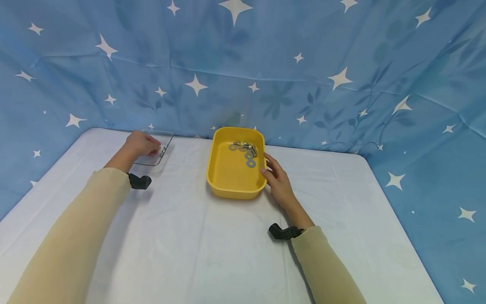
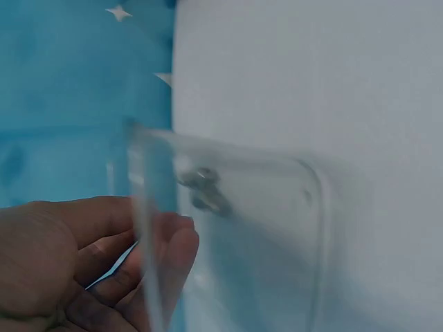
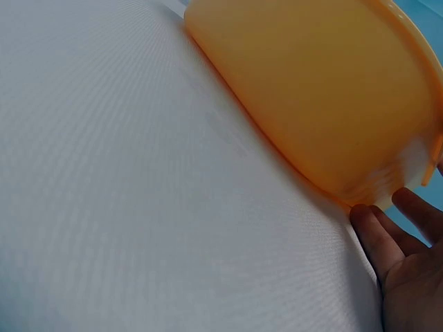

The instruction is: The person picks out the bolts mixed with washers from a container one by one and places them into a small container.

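My left hand (image 1: 142,145) reaches into a clear plastic box (image 1: 155,164) at the table's far left. Through the box wall in the left wrist view, its bent fingertips (image 2: 181,242) are close to a few small metal bolts (image 2: 208,194); nothing shows between them. My right hand (image 1: 280,183) holds the right side of a yellow tray (image 1: 228,175), thumb over the rim and fingers against the outer wall. Inside the tray, at the far right, lie several silver bolts (image 1: 253,151) and several flat grey washers (image 1: 251,163).
A white cloth (image 1: 197,249) covers the table. Blue star-patterned curtains (image 1: 281,50) hang right behind its far edge and along the sides. The yellow tray stands near the far edge, to the right of the clear box.
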Action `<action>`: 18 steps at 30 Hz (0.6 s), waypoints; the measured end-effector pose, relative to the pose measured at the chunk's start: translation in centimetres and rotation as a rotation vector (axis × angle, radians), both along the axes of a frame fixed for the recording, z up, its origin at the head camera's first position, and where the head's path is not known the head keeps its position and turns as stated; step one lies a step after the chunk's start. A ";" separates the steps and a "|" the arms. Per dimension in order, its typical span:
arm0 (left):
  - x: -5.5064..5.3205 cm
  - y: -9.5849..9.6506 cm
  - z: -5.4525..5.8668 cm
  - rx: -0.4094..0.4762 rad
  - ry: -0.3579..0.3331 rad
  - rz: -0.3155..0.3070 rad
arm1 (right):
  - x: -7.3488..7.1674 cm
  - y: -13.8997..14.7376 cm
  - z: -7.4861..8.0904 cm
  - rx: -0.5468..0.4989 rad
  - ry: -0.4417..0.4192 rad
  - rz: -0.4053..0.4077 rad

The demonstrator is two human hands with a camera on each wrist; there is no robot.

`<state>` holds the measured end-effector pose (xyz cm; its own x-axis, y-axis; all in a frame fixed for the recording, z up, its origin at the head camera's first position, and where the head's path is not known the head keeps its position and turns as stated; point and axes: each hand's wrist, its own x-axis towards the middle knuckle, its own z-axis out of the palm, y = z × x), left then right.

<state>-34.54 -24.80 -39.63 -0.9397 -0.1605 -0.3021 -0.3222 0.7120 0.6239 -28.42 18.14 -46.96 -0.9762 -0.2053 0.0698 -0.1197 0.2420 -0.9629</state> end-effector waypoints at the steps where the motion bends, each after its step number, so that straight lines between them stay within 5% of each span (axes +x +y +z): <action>1: 0.0 0.1 0.2 0.024 0.009 -0.003 | 0.0 0.0 0.1 0.002 -0.004 0.002; 5: 0.2 1.1 1.8 0.130 0.051 -0.031 | 0.7 -0.2 1.3 0.010 -0.005 0.004; 10: 0.8 3.1 3.7 0.152 0.094 -0.057 | 1.8 -0.7 2.9 0.007 0.003 0.015; 18: 1.1 6.8 5.1 0.175 0.102 -0.102 | 1.8 -0.7 2.6 -0.002 -0.004 0.015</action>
